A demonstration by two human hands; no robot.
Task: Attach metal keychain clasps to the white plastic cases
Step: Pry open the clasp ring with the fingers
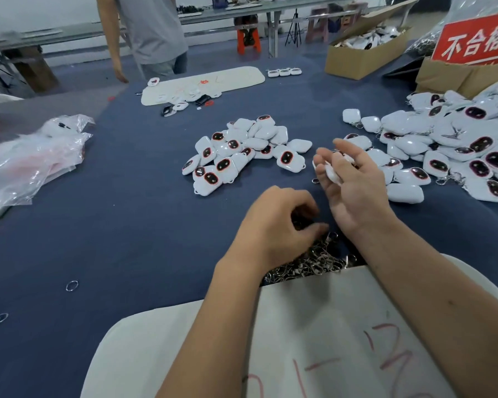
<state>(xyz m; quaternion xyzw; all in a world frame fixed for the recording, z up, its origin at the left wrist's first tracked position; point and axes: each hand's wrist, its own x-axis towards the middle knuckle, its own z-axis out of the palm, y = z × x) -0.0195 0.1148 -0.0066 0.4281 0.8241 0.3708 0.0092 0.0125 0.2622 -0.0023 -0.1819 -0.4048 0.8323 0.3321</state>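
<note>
The left hand (282, 225) pinched into the clasp pile (308, 261) at 6 o'clock; the right hand (354, 185) loosely cradled a white case (332, 173). Tangled clasps risked lifting together.

Head view: even indoor light, wide-angle warp, patches of motion blur.

I log soft, diffuse brightness, no single source visible. Faint shadow lies under the curled fingers of the left hand (282, 222), darkening the pile of metal clasps (308, 259) there. The right hand (354, 185) reads slightly smeared at its fingertips; the white case (332, 172) against them is washed out. Beyond the fingers, glare glints on the glossy white cases (242, 147). Far left of the fingers, the plastic bags (35, 156) blur and flare. Table edges bow toward the frame corners; the background is soft.
</note>
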